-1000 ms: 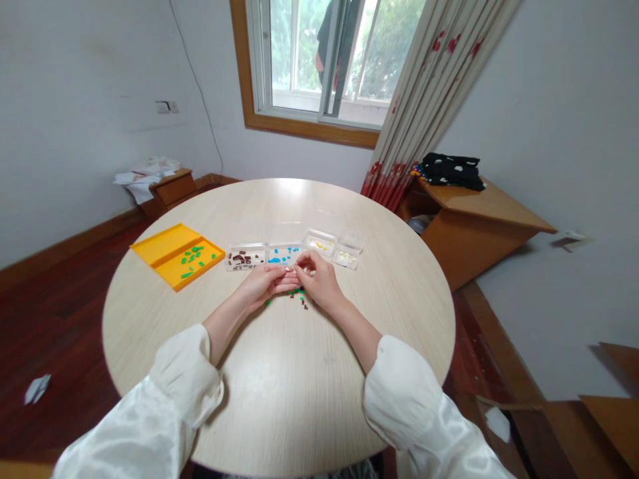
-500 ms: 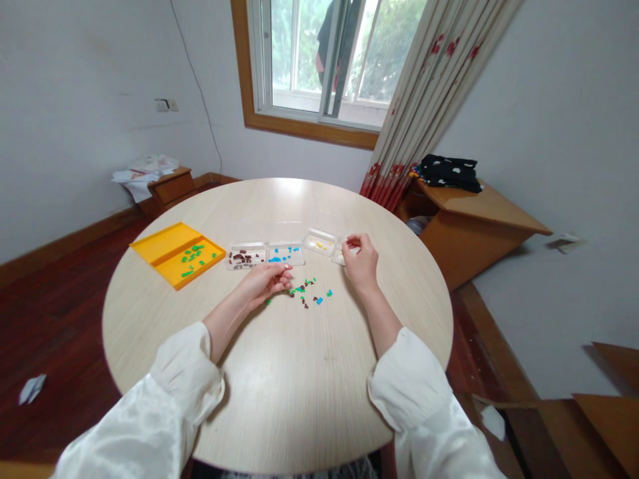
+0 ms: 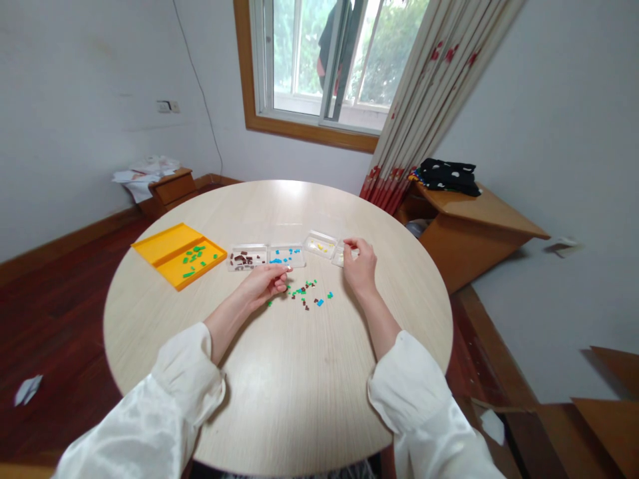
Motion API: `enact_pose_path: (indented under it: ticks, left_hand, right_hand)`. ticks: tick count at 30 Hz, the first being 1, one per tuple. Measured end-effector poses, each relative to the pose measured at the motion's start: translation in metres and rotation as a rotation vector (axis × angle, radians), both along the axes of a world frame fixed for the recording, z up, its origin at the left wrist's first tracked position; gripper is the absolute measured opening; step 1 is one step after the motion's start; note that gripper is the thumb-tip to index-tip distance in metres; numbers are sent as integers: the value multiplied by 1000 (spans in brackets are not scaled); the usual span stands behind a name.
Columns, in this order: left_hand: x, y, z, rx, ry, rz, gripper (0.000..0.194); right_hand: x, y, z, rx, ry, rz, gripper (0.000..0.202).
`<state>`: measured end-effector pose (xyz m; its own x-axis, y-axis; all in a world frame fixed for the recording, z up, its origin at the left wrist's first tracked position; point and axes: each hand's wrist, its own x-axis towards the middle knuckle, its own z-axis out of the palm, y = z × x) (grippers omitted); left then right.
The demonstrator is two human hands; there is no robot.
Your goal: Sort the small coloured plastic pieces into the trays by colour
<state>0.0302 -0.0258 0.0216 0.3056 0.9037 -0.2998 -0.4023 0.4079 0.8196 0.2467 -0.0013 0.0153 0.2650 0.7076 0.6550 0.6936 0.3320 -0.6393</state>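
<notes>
My left hand [image 3: 265, 283] pinches a small white piece [image 3: 288, 268] between thumb and fingertip, just in front of the clear box with blue pieces [image 3: 287, 255]. My right hand [image 3: 359, 265] is closed over the rightmost clear box [image 3: 338, 255]; whatever its fingertips hold is too small to make out. Beside that box is a clear box with yellow pieces [image 3: 321, 244]. Brown pieces [image 3: 243, 258] fill another clear box at the left. Loose green, brown and blue pieces [image 3: 302, 291] lie scattered on the table between my hands.
An open yellow case [image 3: 170, 253] with green pieces stands at the left of the round table [image 3: 294, 386]. A wooden cabinet [image 3: 479, 226] with black cloth [image 3: 449, 176] is at the right, near the curtain [image 3: 429, 73]. Beyond the window, a person [image 3: 327, 46] is partly visible.
The view has shifted slightly. Both hands remain in nearly the same places, with the left still pinching the white piece and the right still over the box.
</notes>
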Motion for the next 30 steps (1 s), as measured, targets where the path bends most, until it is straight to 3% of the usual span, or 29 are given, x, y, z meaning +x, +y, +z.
enact_pose_path:
  ticks: [7, 12, 18, 26, 30]
  left_hand:
    - [-1, 2, -4, 35, -40, -35, 17]
    - [-1, 3, -6, 48, -45, -97, 16]
    - [0, 1, -5, -3, -66, -99, 3]
    - [2, 1, 1, -108, -103, 0, 41]
    - [2, 1, 0, -104, -86, -11, 46]
  right_hand:
    - [-50, -19, -7, 8, -151, 560, 17]
    - [-60, -24, -11, -45, -183, 666, 15]
    - [-56, -21, -10, -42, -192, 622, 10]
    - [-43, -13, -7, -5, -168, 434, 17]
    - [-20, -5, -4, 81, -78, 210, 17]
